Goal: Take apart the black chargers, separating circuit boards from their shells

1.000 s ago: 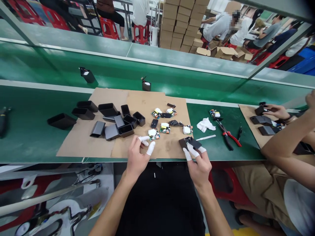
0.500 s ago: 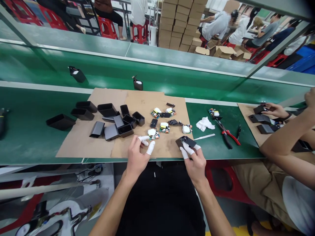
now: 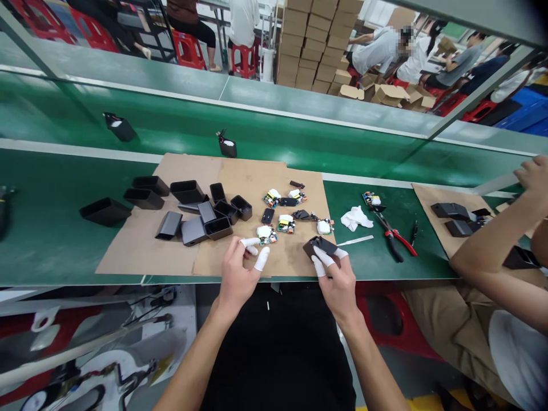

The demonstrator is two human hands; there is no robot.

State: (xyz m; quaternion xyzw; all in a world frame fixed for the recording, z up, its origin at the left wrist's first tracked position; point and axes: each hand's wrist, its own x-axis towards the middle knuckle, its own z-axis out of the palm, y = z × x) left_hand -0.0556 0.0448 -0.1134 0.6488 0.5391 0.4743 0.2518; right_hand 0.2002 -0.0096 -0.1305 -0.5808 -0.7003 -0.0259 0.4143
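Note:
My right hand [image 3: 338, 279], with white finger cots on its fingertips, grips a black plastic case [image 3: 311, 246] just above the front of the cardboard. My left hand [image 3: 240, 271] also wears white finger cots and holds nothing. Its thumb and forefinger are apart, close to a small circuit board [image 3: 266, 234] with a white top. Behind the hands lie another circuit board [image 3: 286, 224], a small black plate [image 3: 268, 216] and a board [image 3: 324, 226] beside the held case. Several hollow black cases [image 3: 218, 227] are grouped on the left of the cardboard [image 3: 252, 262].
Red-handled pliers [image 3: 396, 240], a crumpled white cloth [image 3: 357, 218] and a thin white strip [image 3: 355, 240] lie to the right. On the green belt [image 3: 171, 125] stand two black units [image 3: 228, 148]. A co-worker's arm [image 3: 492, 240] reaches over the bench at far right.
The two black units on the belt have moved left. A co-worker's hand and the case it held have left their spot at right. My right hand has shifted slightly left; my left hand stays put.

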